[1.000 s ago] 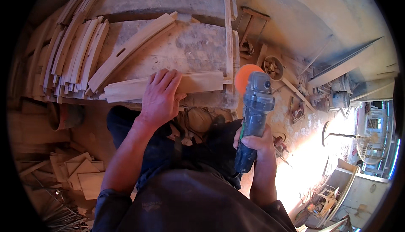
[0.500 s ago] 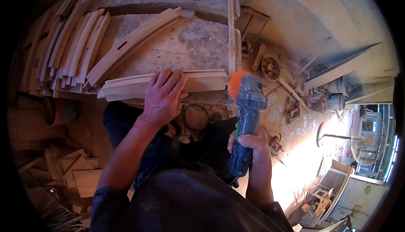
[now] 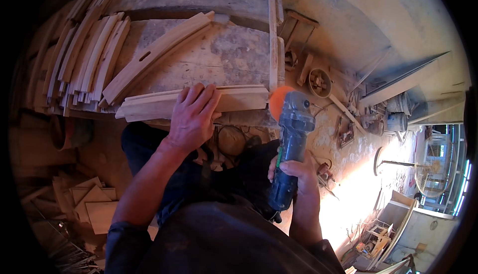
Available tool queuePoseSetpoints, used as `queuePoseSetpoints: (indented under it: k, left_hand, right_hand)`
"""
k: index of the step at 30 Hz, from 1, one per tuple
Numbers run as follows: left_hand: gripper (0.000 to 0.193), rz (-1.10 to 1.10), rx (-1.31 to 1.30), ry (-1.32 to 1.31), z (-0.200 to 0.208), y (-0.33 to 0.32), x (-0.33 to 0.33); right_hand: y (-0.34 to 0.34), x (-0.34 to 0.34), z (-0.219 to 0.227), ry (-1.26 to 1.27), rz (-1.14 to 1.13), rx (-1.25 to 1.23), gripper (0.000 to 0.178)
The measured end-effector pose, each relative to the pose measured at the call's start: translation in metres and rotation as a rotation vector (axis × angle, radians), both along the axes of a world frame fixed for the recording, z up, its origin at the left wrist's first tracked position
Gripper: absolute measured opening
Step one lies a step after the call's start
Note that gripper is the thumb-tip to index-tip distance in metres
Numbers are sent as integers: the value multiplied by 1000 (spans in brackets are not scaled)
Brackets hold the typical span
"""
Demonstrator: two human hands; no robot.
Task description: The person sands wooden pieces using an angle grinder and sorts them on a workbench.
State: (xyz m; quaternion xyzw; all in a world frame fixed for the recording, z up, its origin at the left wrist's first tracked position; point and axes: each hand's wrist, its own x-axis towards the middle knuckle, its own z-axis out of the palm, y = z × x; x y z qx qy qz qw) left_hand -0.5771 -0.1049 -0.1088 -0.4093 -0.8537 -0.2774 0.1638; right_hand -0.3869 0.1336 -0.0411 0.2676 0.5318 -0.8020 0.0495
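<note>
**Your wood piece (image 3: 241,100) lies crosswise to the power tool (image 3: 294,134), its right end at the disc (image 3: 277,100)**

The piece sits along the near edge of the desk (image 3: 214,55), just above the middle of the frame. Its long axis runs left to right, rising slightly toward the right. Your left grip (image 3: 193,114) is on it and so the nearer of the two: fingers bent over the top edge, thumb toward the side facing you, closed around its middle.

Your right grip (image 3: 300,172) is wrapped around the tool's lower body, below and to the right of the piece, well apart from it. The tool's long axis runs up the frame, leaning a little right at the top. The orange disc at its head is level with the piece's right end; whether they touch or stand just apart, you cannot tell from here.

On the desk beyond, a slotted curved piece (image 3: 169,40) slants up to the right, beside stacked wooden strips (image 3: 89,60) at the upper left.

You can read no brand, label or lettering on the tool or on the wood.
</note>
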Motion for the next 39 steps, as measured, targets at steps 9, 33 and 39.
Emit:
queuePoseSetpoints:
  k: [9,33,39]
  left_hand:
    - [61,-26,-93,-101,14,3,-21]
    - [56,-173,-416,-428,40,9,-55]
    - [61,-101,-436,-381,48,18,-45]
  right_hand:
    - [7,8,-6,75,-36,29,57]
    - [17,21,-9,123,-47,34,51]
    - [15,9,-9,111,-8,52,51]
